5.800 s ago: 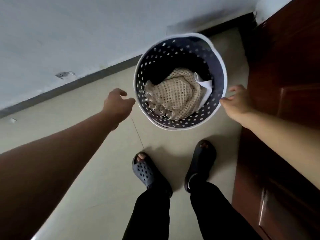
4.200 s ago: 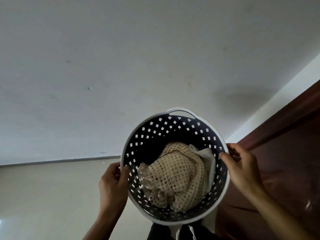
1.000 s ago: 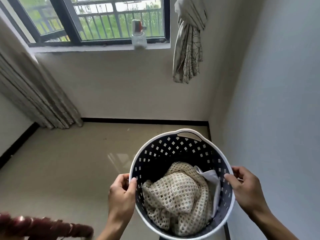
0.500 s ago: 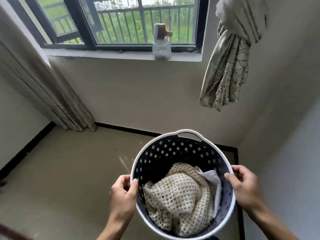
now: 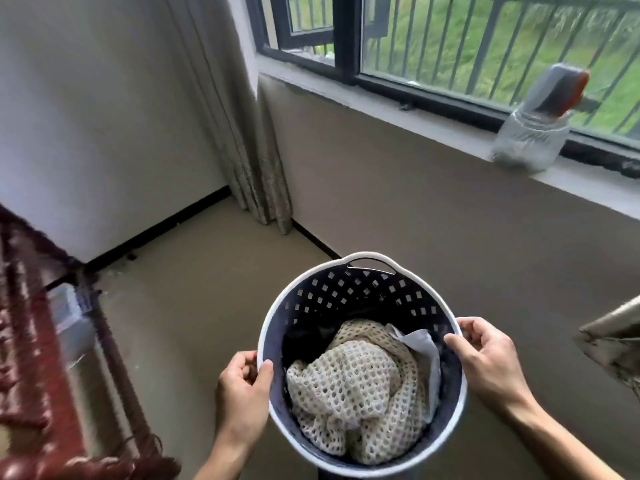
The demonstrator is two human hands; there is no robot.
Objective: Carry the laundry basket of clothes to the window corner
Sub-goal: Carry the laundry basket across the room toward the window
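A person holds a round laundry basket (image 5: 277,327) in front of their body, above the tan floor (image 5: 194,306). The basket is dark with small square holes and a white rim. The left hand (image 5: 242,386) grips the rim on one side, thumb hooked inside and fingers curled outside. The right hand (image 5: 485,358) grips the opposite side of the rim the same way. Inside the basket lies a cream open-knit garment (image 5: 349,382), with a white cloth (image 5: 420,348) tucked beside it against the wall nearest the right hand. Beyond the basket is a window (image 5: 450,39) with dark frames and bars. A clear jar (image 5: 530,143) stands on the sill (image 5: 415,112), beyond the basket on the right hand's side. A beige curtain (image 5: 242,133) hangs in the room's corner, beyond the basket toward the left hand's side. Dark red carved furniture (image 5: 31,341) stands well off on that same side, blurred.
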